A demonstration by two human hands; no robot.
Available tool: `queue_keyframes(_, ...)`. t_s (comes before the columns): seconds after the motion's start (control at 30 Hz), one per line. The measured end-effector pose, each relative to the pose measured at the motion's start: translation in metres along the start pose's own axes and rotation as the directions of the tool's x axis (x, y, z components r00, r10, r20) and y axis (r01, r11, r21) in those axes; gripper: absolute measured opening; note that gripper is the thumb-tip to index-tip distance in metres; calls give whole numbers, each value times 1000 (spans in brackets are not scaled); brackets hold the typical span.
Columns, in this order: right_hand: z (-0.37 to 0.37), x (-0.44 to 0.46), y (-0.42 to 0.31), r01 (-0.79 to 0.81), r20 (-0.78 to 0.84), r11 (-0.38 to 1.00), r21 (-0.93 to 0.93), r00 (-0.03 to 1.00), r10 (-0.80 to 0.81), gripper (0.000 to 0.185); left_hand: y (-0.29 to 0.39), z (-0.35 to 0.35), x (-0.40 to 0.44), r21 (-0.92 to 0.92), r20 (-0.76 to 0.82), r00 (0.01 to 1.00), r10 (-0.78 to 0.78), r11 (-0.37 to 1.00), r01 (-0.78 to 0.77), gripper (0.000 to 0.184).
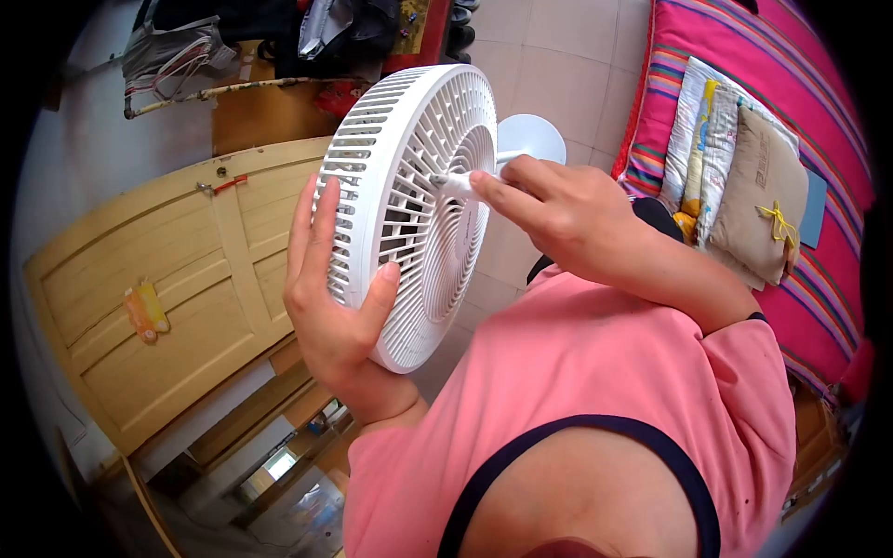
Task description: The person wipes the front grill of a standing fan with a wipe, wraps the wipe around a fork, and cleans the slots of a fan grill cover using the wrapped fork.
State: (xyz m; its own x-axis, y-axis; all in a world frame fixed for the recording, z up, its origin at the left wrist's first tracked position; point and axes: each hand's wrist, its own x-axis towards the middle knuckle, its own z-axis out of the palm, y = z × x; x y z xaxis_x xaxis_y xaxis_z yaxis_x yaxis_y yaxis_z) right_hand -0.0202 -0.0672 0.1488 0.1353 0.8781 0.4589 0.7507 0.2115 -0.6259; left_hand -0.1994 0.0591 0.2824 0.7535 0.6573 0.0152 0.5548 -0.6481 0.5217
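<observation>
A white electric fan [433, 214] with a round grille is held up on its side in front of my chest. My left hand [339, 298] grips its rim, thumb on the front grille and fingers spread along the slotted side. In my right hand [558, 209] is a slim white tool [456, 185], pinched between thumb and fingers. Its greyish tip touches the grille slots; whether it is bristle or cloth I cannot tell. Behind my right fingers shows the fan's round white base [532, 138].
A bed with a pink striped cover [716, 46] is at the right, bearing a beige cushion [758, 195] and folded cloths. To the left is a yellowish wooden door [167, 288]. Hangers [181, 60] and dark clothes hang at the upper left, above pale floor tiles [567, 56].
</observation>
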Motion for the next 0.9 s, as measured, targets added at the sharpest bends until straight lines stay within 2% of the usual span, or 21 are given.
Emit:
queue_keyframes(0.17,-2,-16,14,-52,-24,998,-34,998,51,49,-7,-3,2,-54,-43,999,-32,998,30,72)
queue_keyframes(0.23,-2,-16,11,-13,-90,1000,-20,996,11,48,-8,-3,2,-55,-23,1000,2,998,-3,72)
queue_keyframes(0.37,4,-7,5,22,-108,999,-36,994,-25,47,-3,-3,3,0,-5,1000,13,1000,-13,72)
queue_keyframes(0.43,2,-3,2,54,-91,995,-83,994,-61,46,-2,-3,3,6,-12,1000,8,1000,-8,73)
queue_keyframes(0.57,3,4,-3,74,-108,995,-62,991,-81,46,-6,-5,3,41,1,999,35,999,-35,73)
queue_keyframes(0.63,2,8,-4,65,-103,995,-76,992,-73,46,-5,-1,2,-48,-28,999,-17,999,16,72)
queue_keyframes(0.9,-7,-4,-6,61,-22,997,-51,998,-62,48,-4,0,4,-27,-37,999,-13,1000,12,72)
